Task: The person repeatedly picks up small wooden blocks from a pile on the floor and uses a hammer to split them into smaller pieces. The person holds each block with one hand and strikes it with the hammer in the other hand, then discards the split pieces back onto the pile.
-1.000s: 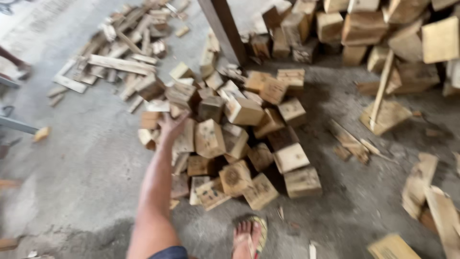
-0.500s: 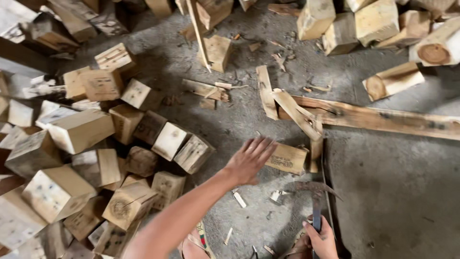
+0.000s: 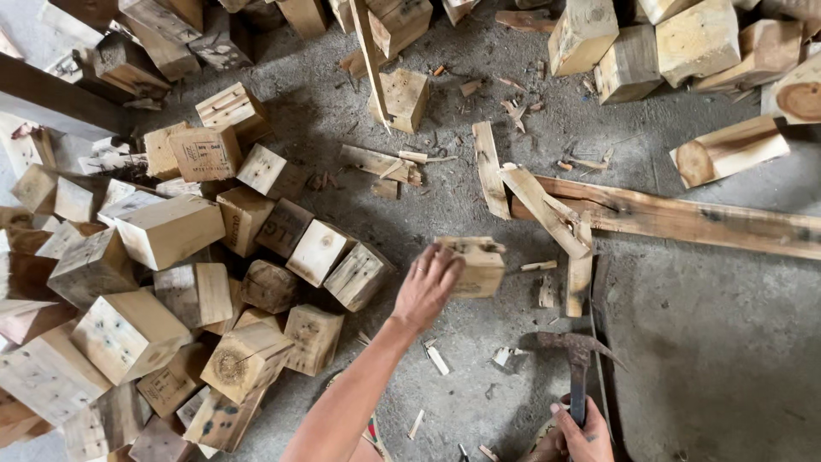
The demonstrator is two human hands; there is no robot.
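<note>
My left hand grips a small pale wooden block and holds it just above the grey concrete floor. My right hand, at the bottom edge of the view, is closed around the handle of a rusty claw hammer whose head points up toward the block. A broken plank with splintered slats lies just right of the held block.
A large heap of wooden blocks fills the left side. More blocks are stacked at the top right. A long board lies across the right. A thin stick leans at the top centre. Chips litter the floor.
The view swung from the left heap to the floor on the right. My left hand reached to the block by the broken plank and has closed on it, lifting it slightly.
</note>
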